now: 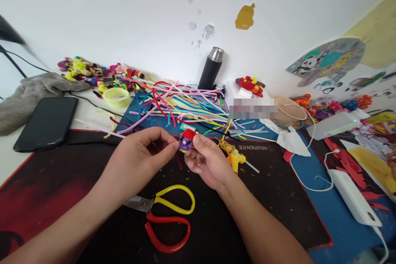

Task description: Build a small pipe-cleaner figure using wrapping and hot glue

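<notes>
Between the thumb and fingers of my right hand (pixel 207 159) is a small purple craft figure (pixel 185 143) with a red top and a face-like front. My left hand (pixel 148 148) is closed in a pinch, its thumb and forefinger meeting at the figure's left edge. Whatever lies between those fingertips is too small to make out. A dark red pipe cleaner (pixel 178 161) shows just below the figure. Scissors (pixel 168 210) with one yellow and one red handle lie on the mat nearer to me, the blades partly behind my left forearm. Beyond my right hand rests a yellow glue gun (pixel 235 157).
Many coloured pipe cleaners (pixel 173 103) are heaped behind my hands. A black thermos (pixel 211 68) stands by the wall. A phone (pixel 46 123) and a yellow-green tape roll (pixel 116 98) lie left. At right are a white power strip (pixel 352 196), its cable and a clear bottle (pixel 335 124).
</notes>
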Demonstrator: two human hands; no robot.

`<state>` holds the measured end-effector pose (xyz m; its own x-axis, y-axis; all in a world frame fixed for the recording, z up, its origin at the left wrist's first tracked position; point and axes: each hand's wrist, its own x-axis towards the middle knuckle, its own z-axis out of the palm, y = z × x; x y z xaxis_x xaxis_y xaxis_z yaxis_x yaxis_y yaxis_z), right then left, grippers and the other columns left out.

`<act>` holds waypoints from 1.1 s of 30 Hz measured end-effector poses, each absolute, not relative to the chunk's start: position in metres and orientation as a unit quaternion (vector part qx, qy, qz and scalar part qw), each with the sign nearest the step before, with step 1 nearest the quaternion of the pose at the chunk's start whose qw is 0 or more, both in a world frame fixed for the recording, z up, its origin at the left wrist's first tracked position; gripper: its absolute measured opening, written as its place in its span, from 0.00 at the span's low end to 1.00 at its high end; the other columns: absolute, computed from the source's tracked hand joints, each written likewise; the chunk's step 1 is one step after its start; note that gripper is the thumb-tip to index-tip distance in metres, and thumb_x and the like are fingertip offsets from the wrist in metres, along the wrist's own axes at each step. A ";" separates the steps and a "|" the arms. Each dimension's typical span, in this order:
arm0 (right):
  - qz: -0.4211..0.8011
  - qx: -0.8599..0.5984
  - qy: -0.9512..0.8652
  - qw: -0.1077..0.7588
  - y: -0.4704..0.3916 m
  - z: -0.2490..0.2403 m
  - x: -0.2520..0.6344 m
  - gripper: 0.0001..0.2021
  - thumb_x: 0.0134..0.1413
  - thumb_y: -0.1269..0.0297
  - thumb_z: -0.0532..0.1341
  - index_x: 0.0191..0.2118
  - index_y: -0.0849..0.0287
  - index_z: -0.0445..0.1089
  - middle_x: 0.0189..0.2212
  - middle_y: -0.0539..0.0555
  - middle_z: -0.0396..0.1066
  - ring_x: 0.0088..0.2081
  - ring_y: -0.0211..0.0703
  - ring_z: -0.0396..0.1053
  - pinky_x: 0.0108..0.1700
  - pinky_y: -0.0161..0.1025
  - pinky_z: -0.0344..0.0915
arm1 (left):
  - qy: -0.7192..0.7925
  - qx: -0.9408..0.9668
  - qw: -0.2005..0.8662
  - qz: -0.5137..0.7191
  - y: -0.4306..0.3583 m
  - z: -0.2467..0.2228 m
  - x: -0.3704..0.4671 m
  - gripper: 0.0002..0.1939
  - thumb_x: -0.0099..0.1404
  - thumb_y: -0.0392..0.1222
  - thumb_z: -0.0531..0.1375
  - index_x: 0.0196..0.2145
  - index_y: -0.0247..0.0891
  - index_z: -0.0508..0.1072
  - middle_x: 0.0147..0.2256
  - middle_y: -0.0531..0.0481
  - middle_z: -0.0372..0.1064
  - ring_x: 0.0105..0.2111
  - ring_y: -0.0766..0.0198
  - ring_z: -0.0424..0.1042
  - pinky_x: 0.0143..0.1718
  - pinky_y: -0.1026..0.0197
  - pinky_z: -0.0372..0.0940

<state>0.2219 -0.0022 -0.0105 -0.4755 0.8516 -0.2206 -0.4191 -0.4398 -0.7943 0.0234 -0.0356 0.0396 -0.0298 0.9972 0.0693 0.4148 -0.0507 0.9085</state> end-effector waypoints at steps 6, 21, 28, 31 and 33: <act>0.787 -0.314 -0.348 0.402 -0.002 -0.011 0.221 0.28 0.53 0.39 0.82 0.34 0.57 0.75 0.26 0.47 0.74 0.21 0.33 0.67 0.19 0.31 0.48 | 0.585 0.601 0.362 0.407 -0.036 0.041 0.023 0.16 0.66 0.57 0.67 0.29 0.45 0.82 0.28 0.51 0.82 0.28 0.58 0.75 0.30 0.60 0.68; 0.786 -0.316 -0.346 0.402 -0.002 -0.012 0.220 0.28 0.53 0.38 0.83 0.33 0.57 0.75 0.25 0.48 0.73 0.21 0.33 0.68 0.19 0.31 0.47 | 0.594 0.604 0.356 0.395 -0.035 0.041 0.023 0.16 0.66 0.58 0.67 0.28 0.45 0.83 0.28 0.51 0.83 0.27 0.58 0.75 0.30 0.60 0.66; 0.789 -0.316 -0.341 0.401 -0.002 -0.012 0.220 0.27 0.53 0.39 0.83 0.34 0.57 0.75 0.26 0.47 0.74 0.21 0.33 0.69 0.19 0.30 0.48 | 0.590 0.605 0.359 0.396 -0.036 0.040 0.023 0.15 0.66 0.57 0.67 0.28 0.45 0.83 0.27 0.52 0.82 0.26 0.59 0.72 0.31 0.59 0.66; 0.789 -0.317 -0.339 0.402 -0.002 -0.012 0.221 0.27 0.53 0.40 0.83 0.34 0.57 0.75 0.26 0.47 0.74 0.22 0.33 0.69 0.19 0.30 0.48 | 0.589 0.607 0.359 0.396 -0.035 0.039 0.023 0.15 0.66 0.56 0.67 0.28 0.45 0.83 0.27 0.52 0.82 0.26 0.59 0.73 0.31 0.59 0.66; 0.790 -0.317 -0.338 0.402 -0.002 -0.012 0.221 0.27 0.53 0.40 0.83 0.33 0.57 0.75 0.26 0.47 0.74 0.21 0.33 0.69 0.19 0.30 0.49 | 0.592 0.608 0.356 0.392 -0.035 0.039 0.023 0.16 0.66 0.57 0.67 0.29 0.45 0.83 0.27 0.52 0.82 0.26 0.59 0.72 0.30 0.59 0.65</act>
<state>0.2207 -0.0023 -0.0119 -0.4770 0.8485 -0.2292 -0.4209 -0.4495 -0.7879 0.0228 -0.0354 0.0388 -0.0081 0.9984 0.0554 0.4412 -0.0461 0.8962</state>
